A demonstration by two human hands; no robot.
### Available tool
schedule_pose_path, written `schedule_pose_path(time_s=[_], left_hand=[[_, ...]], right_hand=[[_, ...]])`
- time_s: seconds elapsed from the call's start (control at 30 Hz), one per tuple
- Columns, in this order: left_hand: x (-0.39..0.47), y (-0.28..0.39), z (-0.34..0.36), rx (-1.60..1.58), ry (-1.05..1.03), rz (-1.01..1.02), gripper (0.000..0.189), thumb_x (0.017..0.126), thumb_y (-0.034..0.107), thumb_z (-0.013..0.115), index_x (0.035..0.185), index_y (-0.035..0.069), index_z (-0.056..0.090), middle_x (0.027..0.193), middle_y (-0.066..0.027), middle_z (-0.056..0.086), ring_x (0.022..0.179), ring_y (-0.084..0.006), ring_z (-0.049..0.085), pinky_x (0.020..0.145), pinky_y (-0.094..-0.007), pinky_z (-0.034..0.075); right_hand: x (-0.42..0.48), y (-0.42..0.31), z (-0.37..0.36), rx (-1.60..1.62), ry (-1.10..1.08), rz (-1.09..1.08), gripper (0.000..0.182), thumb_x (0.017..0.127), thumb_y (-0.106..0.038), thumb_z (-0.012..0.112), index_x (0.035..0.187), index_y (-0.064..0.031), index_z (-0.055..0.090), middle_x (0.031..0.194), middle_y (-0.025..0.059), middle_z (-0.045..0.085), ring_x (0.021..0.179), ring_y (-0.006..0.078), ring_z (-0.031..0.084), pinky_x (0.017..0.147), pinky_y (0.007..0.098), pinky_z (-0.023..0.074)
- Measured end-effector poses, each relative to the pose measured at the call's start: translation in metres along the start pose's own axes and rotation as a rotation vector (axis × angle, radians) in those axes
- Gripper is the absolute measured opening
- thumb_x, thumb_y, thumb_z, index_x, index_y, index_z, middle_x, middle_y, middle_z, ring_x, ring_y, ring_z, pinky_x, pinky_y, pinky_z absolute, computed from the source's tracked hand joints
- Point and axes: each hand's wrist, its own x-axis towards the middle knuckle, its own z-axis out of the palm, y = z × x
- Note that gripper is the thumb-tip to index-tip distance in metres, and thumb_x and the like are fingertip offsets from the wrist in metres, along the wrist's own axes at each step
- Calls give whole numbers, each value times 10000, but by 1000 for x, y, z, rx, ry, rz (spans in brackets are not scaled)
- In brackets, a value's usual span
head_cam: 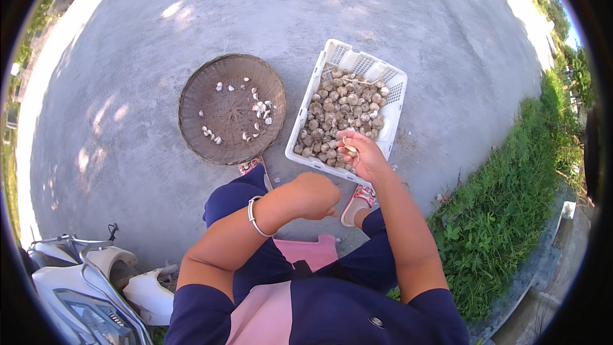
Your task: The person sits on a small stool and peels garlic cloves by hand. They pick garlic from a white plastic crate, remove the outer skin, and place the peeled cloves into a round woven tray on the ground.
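My right hand (362,155) is over the near right part of a white plastic crate (397,105), palm turned up, with garlic cloves (350,147) held at its fingers. Many garlic bulbs (342,105) with dry, brownish skins fill much of the crate. My left hand (316,196), with a silver bangle on the wrist, is curled above my lap, just short of the crate's near edge; its fingertips are mostly turned away, and whether it holds anything is hidden. Left of the crate stands a round woven basket (191,129) with loose garlic cloves (261,108) scattered on its bottom.
Both containers stand on grey concrete ground (143,167) near my slippered feet. A pink seat or stool (309,251) shows between my legs. Grass and weeds (488,230) grow along the right. A white motorcycle or scooter (72,282) is at the lower left.
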Motion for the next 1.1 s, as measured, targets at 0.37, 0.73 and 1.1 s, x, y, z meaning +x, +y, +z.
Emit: schedule_pose_path(time_s=[0.37, 0.73, 1.1], left_hand=[[11, 28, 74, 193, -7, 146, 205, 761, 158, 623, 920, 69, 717, 961, -111, 681, 1010, -309, 588, 925, -750, 267], [-11, 41, 30, 335, -16, 164, 297, 817, 211, 559, 1018, 34, 688, 1200, -182, 571, 1002, -304, 573, 888, -675, 374], [-14, 23, 14, 296, 224, 82, 274, 829, 228, 543, 1013, 36, 611, 1096, -148, 621, 964, -287, 606, 873, -574, 450]], right_hand=[[75, 69, 118, -205, -90, -16, 606, 899, -273, 618, 1380, -15, 355, 1207, 67, 505, 1039, 177, 517, 922, 378, 407], [156, 116, -167, -822, 581, -81, 336, 800, -43, 607, 1135, -40, 630, 759, 58, 628, 688, 160, 587, 630, 305, 479], [193, 103, -147, -1483, 549, -86, 517, 755, 9, 586, 1245, -148, 538, 1177, 195, 510, 1076, 384, 542, 939, 438, 439]])
